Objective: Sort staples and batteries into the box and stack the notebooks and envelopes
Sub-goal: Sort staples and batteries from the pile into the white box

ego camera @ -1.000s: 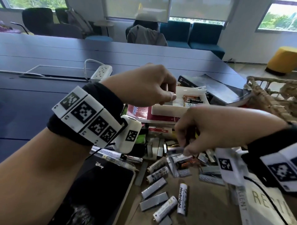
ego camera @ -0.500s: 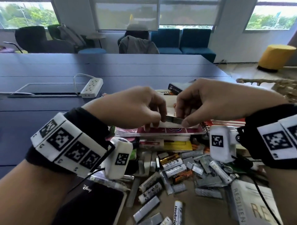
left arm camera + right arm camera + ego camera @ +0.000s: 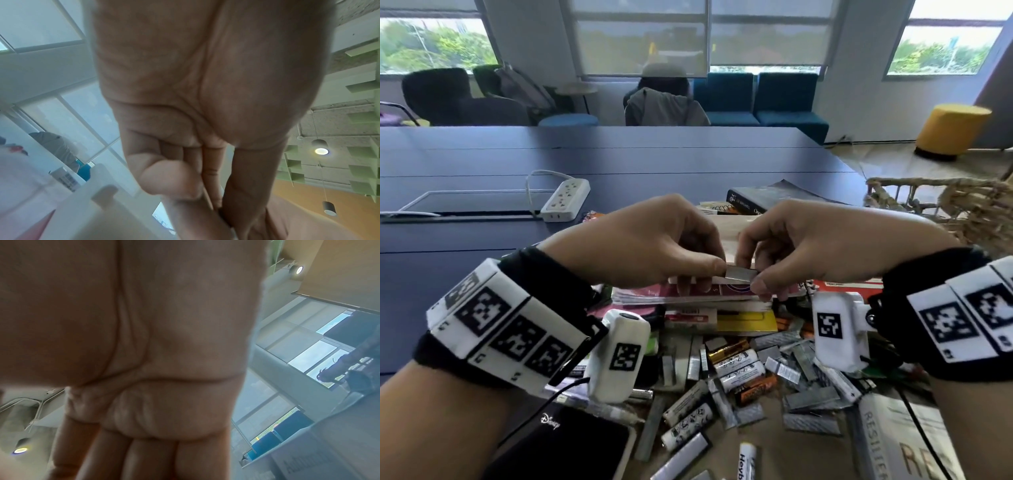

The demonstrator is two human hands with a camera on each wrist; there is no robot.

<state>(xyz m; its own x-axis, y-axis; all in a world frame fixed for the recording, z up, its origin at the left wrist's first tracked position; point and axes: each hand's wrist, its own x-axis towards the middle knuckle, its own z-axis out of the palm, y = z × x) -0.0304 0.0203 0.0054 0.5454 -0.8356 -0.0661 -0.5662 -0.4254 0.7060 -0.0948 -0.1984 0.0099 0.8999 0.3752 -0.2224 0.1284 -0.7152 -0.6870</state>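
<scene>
A silver strip of staples (image 3: 741, 274) is being held in the air between both hands, just above a stack of notebooks (image 3: 688, 296) with a pink cover on top. The left hand (image 3: 643, 241) is pinching the strip's left end between thumb and curled fingers, and the right hand (image 3: 818, 245) is pinching the right end in the same kind of grip, so both grips are pressed onto the strip. The box is mostly hiding behind the hands, so its contents cannot be told. Below the stack, a loose pile of batteries (image 3: 736, 368) and more staple strips (image 3: 811, 399) is lying mixed on the table (image 3: 619, 154), nearer the person. A black Disney-marked case (image 3: 565, 445) is lying at the near left, and a white book (image 3: 904, 442) at the near right. A white power strip (image 3: 565, 198) is sitting farther back on the left, a dark book (image 3: 767, 197) behind the hands, and a woven basket (image 3: 945, 202) at the far right. In both wrist views only a blurred palm (image 3: 195, 81) and fingers (image 3: 144, 459) are showing.
</scene>
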